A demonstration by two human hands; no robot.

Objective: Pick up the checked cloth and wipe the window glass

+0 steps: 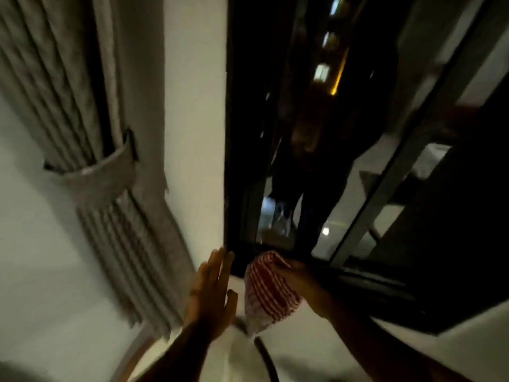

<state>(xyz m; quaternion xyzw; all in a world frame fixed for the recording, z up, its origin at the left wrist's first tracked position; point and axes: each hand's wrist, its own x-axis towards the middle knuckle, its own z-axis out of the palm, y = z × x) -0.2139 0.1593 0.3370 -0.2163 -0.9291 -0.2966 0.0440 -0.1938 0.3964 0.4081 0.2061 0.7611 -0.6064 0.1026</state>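
Note:
The checked cloth [265, 292] is red and white and hangs bunched from my right hand [301, 282], which grips its upper part. The cloth's top sits at the bottom edge of the dark window glass [278, 150], near the lower left corner. My left hand [210, 296] is held flat with fingers apart, just left of the cloth, its fingertips close to the black window frame [230, 133]. The glass shows night lights and a dim reflection of a person.
A grey pleated curtain [91, 128] hangs tied back at the left, beside a white wall strip [192, 106]. A second pane with a grey sliding frame bar [385, 188] lies to the right. A white sill [468, 343] runs below the window.

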